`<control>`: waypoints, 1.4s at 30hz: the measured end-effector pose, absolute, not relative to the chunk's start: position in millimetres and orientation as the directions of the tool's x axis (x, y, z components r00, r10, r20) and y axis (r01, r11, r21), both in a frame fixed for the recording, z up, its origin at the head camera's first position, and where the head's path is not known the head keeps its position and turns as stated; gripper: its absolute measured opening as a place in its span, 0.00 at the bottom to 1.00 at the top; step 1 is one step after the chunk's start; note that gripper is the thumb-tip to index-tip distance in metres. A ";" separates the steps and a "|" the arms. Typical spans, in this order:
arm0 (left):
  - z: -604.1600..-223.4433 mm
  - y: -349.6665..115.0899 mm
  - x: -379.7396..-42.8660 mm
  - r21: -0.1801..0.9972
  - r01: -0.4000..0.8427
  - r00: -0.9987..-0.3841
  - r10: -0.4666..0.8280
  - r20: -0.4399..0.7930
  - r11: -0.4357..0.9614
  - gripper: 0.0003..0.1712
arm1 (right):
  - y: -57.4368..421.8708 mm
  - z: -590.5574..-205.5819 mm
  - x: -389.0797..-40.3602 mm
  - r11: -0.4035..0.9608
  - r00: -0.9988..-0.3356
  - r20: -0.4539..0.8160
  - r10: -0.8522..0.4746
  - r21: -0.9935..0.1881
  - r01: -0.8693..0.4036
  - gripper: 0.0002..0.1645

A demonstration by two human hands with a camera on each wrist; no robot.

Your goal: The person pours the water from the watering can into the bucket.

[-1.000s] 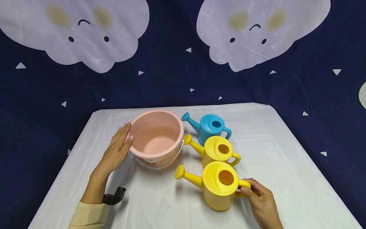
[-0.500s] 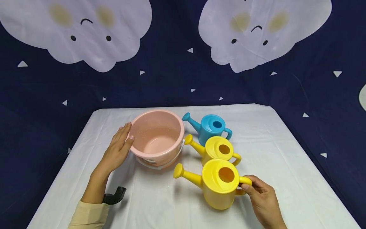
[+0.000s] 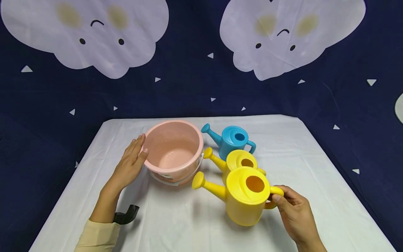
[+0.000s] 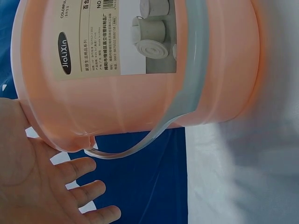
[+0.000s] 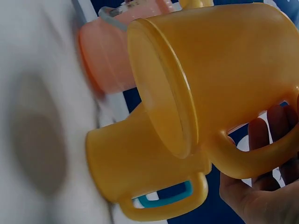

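Watering can of yellow plastic [image 3: 245,208] is before the pink bucket [image 3: 173,134] and to its right. In the right wrist view its bottom is apart from its shadow [image 5: 39,135], so I judge it is held above the white table [image 3: 163,220]. The right hand [image 3: 297,213] pinches its handle [image 5: 266,161] between thumb and fingers, I think because there the can is easily kept upright. The left hand [image 3: 129,166] has straight fingers and grips nothing; it lies against the outer side of the bucket, probably in order to steady it. A second yellow can [image 3: 235,159] stands to the right of the bucket, and a blue can [image 3: 233,140] stands at its right, farther back. Perhaps they are put in one row so that every handle is toward the right hand. I count three watering cans, two yellow and one blue; one bucket, with one pale carrying handle [image 4: 196,56]; and, behind the bucket, one dark blue curtain [image 3: 189,87] with two big clouds [image 3: 132,52].
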State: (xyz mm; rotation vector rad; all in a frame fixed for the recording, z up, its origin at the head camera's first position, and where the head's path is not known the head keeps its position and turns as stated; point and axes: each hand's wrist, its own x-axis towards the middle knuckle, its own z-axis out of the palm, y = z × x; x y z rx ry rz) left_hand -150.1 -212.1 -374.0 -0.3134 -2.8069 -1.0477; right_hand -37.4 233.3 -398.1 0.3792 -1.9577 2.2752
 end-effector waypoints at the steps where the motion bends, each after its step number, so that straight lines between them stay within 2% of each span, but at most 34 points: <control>1: -374.3 -212.2 -150.5 0.631 0.237 -0.970 0.148 0.191 0.738 0.34 | 233.1 -396.4 -38.4 -0.171 -0.958 0.278 -0.077 -0.950 -0.262 0.16; 10: -375.9 -212.5 -151.3 0.624 0.235 -0.971 0.151 0.186 0.745 0.34 | 232.3 -382.5 -45.7 -0.220 -0.954 0.296 -0.050 -0.935 -0.279 0.18; 25: -375.1 -212.6 -151.2 0.622 0.229 -0.973 0.149 0.179 0.749 0.34 | 228.1 -366.4 -63.3 -0.398 -0.884 0.457 -0.100 -0.832 -0.386 0.17; 32: -375.3 -211.7 -151.5 0.619 0.227 -0.973 0.144 0.182 0.752 0.34 | 222.6 -356.1 -73.6 -0.294 -0.922 0.385 -0.038 -0.886 -0.358 0.15; 42: -374.0 -212.3 -151.4 0.599 0.243 -0.968 0.149 0.203 0.763 0.34 | 220.8 -342.9 -91.7 -0.334 -0.891 0.449 -0.072 -0.852 -0.402 0.16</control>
